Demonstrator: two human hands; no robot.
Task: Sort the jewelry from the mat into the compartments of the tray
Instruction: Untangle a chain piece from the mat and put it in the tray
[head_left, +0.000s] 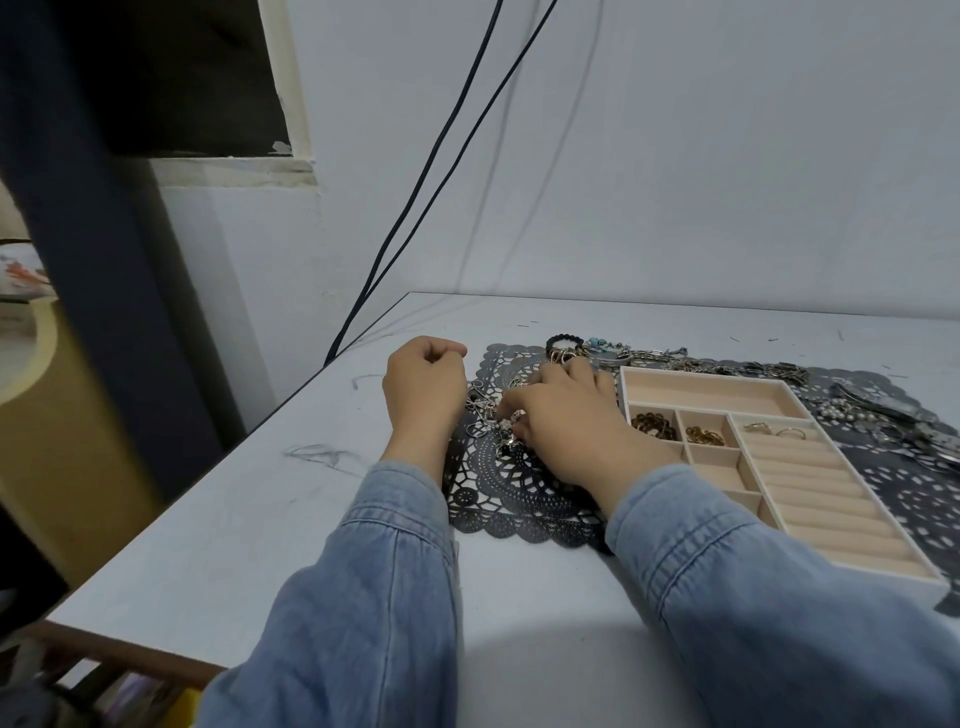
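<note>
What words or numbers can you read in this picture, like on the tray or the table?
None: no word, label, brand or number can be read anywhere.
The beige compartment tray bears no print.
The grey pen scribbles on the white table are not letters.
The orange-patterned thing at the left edge is too blurred to tell.

The light was cool and even, fairly bright on the wall (701, 156) and the table (249, 519). A broad, soft shadow (550, 670) lay on the table between my sleeves, so the light came from above and behind me. The two cables (441, 150) threw faint shadows to their right. The upper left corner was dark. The wide lens bowed the left edge, and the jewelry (506, 421) by my right hand (566, 421) looked smeared.
</note>
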